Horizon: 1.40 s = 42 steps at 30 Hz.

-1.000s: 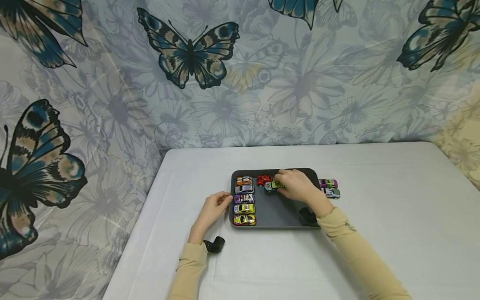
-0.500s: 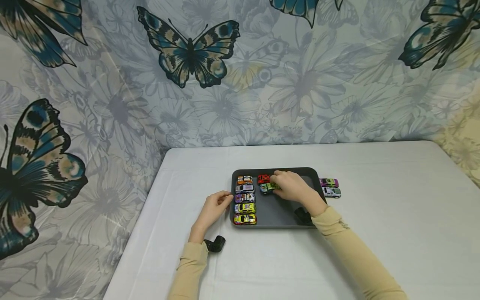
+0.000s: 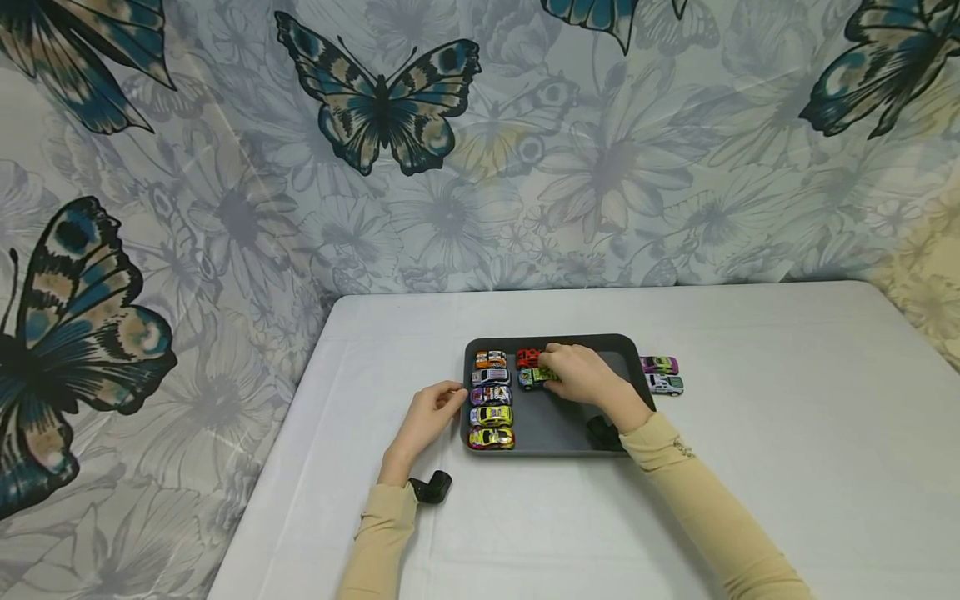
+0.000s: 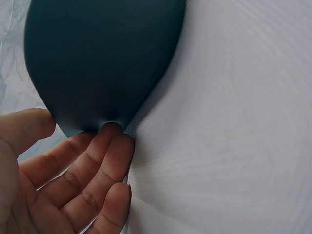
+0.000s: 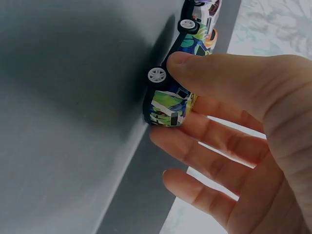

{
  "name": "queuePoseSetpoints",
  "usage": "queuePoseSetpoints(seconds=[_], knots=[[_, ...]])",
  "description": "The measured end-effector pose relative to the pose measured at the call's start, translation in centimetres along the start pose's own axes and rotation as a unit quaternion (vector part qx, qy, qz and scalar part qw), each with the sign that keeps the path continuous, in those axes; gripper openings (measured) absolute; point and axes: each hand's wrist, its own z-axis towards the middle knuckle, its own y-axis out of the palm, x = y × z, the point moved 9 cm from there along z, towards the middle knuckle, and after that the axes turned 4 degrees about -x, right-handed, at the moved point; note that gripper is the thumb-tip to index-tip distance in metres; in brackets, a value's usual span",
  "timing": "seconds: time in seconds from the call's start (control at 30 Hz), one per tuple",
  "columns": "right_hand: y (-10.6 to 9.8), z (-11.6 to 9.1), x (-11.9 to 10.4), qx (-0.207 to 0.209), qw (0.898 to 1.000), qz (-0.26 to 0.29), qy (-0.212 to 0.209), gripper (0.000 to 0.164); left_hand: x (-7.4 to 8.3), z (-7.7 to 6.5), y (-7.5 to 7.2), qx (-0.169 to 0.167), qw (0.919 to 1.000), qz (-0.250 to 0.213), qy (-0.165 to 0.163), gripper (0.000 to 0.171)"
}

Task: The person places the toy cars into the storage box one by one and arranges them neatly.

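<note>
My right hand [image 3: 579,372] pinches a green toy car [image 3: 531,379] in the upper middle of the dark grey tray [image 3: 555,454]. In the right wrist view the thumb lies on the green car's near side [image 5: 168,105], with fingers behind it and white wheels showing. Just behind that car sits a red toy car [image 3: 527,358], partly covered by the fingers. At the tray's left edge my left hand [image 3: 423,423] holds the rim between thumb and fingertips. From the left wrist, the dark tray wall [image 4: 105,63] fills the upper part, meeting the fingertips.
Several toy cars form a column along the tray's left side, from an orange car [image 3: 491,359] down to a yellow car [image 3: 491,438]. Outside the right edge, a purple-green car [image 3: 660,365] and a silver car [image 3: 665,384] stand on the white tablecloth [image 3: 787,433].
My right hand has moved the green car left, bringing it in front of the red one; it has barely shifted in the last half second. The left hand stays at the rim.
</note>
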Motion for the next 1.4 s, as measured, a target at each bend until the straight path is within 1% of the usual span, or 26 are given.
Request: queuePoseSetpoints(seconds=[0.33, 0.53, 0.83, 1.17, 1.4], knots=[[0.20, 0.05, 0.08, 0.003, 1.000, -0.004, 0.003, 0.018, 0.28, -0.04, -0.07, 0.000, 1.0000, 0.004, 0.002, 0.036], [0.52, 0.12, 0.13, -0.003, 1.000, -0.002, 0.007, 0.019, 0.30, -0.08, -0.04, 0.000, 1.0000, 0.000, 0.004, 0.035], [0.46, 0.11, -0.03, -0.007, 1.000, -0.009, 0.009, 0.020, 0.26, -0.06, -0.01, -0.003, 0.9999, -0.005, 0.008, 0.035], [0.30, 0.04, -0.06, 0.003, 1.000, -0.019, 0.009, 0.021, 0.22, 0.02, 0.00, -0.001, 1.0000, -0.006, 0.005, 0.035], [0.03, -0.03, -0.04, 0.015, 1.000, -0.020, 0.004, 0.022, 0.55, -0.02, -0.11, 0.006, 0.9998, -0.005, 0.016, 0.033]])
